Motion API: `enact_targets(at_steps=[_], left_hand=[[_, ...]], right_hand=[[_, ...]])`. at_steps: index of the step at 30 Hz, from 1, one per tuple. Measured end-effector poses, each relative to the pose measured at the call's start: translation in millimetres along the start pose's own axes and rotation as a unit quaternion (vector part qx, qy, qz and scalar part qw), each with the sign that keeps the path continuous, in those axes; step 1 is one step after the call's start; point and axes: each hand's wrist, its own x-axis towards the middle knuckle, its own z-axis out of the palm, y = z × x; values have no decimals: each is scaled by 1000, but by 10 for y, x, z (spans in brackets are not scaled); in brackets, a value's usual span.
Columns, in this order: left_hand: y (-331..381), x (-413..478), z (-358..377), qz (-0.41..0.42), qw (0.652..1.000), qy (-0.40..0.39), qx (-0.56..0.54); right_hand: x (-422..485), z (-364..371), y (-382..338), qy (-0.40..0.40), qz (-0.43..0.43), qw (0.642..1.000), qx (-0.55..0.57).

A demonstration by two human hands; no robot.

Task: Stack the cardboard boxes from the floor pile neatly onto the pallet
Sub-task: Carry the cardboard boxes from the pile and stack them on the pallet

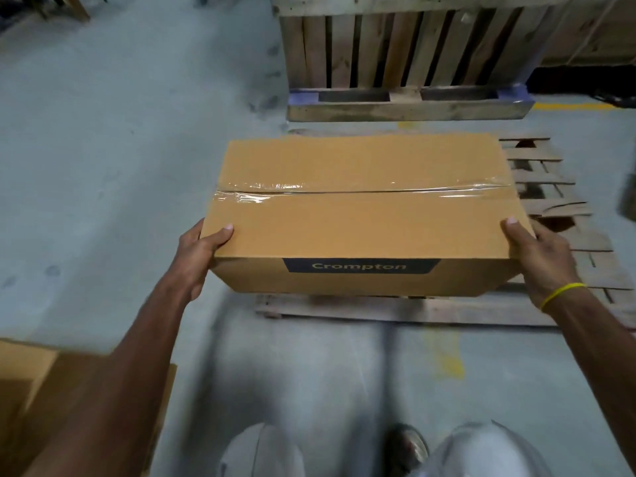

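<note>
Over the pallet (378, 309), cardboard box (361, 222) between left hand (199, 258) and right hand (542, 258), each grip clasping an end (thumbs atop)

Left grip (200, 255), right grip (541, 259), both clamped

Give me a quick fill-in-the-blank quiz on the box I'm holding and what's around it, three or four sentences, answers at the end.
1. The dark label on the cardboard box reads ____.
2. The box's top seam is sealed with clear ____.
3. The left hand and right hand grip the box; the band on the right wrist is coloured ____.
4. The pallet on the floor below the box is made of ____.
Answers: Crompton; tape; yellow; wood.
</note>
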Motion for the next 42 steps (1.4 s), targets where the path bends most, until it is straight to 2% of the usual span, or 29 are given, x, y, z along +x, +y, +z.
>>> enact_targets(at_steps=[7,13,15,23,42], left_hand=[[-1084,454,9,15,1000,-10,8],[-1543,704,-25,23,1000,-11,-1],[-1702,717,9,25,999,-25,1],[-1761,804,-14,24,1000,-7,-17],[-1769,752,9,19,999,-27,-3]], right_hand=[[259,396,1060,-33,-8,999,18],[260,644,1537,-49,-35,998,36],[236,667,1725,-29,-42,998,44],[185,787,1766,-39,-23,997,70],[139,714,1894,-44,9,998,52]])
